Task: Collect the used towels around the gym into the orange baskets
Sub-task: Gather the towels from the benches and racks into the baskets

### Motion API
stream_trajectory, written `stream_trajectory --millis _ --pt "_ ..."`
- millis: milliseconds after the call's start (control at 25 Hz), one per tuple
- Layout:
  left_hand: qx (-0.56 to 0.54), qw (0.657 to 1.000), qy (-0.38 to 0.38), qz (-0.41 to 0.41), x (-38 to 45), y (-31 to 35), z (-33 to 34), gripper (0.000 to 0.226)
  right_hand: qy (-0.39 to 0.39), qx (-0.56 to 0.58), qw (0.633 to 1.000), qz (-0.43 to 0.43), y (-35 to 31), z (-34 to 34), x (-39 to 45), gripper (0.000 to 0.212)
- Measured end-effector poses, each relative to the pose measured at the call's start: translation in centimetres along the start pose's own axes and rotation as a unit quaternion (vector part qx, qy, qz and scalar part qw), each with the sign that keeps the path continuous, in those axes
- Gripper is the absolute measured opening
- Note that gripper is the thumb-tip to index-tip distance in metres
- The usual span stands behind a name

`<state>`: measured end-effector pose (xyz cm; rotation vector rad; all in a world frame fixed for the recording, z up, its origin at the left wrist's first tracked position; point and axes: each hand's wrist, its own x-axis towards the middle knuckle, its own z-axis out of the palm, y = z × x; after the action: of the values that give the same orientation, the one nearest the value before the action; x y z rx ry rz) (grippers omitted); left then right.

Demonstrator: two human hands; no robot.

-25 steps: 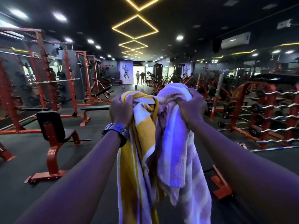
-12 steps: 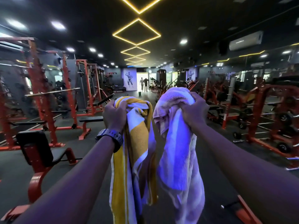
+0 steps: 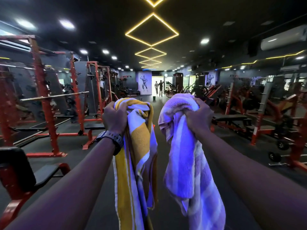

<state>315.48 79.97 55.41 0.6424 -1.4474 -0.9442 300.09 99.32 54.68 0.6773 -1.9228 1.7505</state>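
My left hand (image 3: 114,117) grips the bunched top of a yellow and white striped towel (image 3: 137,156), which hangs down in front of me. My right hand (image 3: 198,117) grips the top of a pale pink and white towel (image 3: 186,163) that also hangs down. Both arms are stretched forward at chest height, and a narrow gap separates the two towels. A small bit of orange (image 3: 153,126) shows on the floor between the towels; I cannot tell what it is.
A dark floor aisle (image 3: 149,103) runs ahead to a bright doorway where two people (image 3: 158,87) stand. Red racks with a barbell (image 3: 54,96) line the left. A red bench (image 3: 18,173) is near left. Benches and weight machines (image 3: 240,120) fill the right.
The view has moved forward along the aisle; the near bench has slid to the lower left. The two towels, touching a second ago, now hang a little apart.
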Motion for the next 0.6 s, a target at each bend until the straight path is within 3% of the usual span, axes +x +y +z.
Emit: stream_trajectory --millis 360,600 --pt "0.006 0.999 -0.036 0.012 20.8 -15.4 19.5 0.037 0.019 -0.012 1.0 -0.006 13.6 22.9 17.8 0.054" --pt "0.008 0.999 -0.026 0.026 34.1 -23.0 31.6 0.042 0.018 0.008 1.0 -0.017 20.8 35.8 29.9 0.037"
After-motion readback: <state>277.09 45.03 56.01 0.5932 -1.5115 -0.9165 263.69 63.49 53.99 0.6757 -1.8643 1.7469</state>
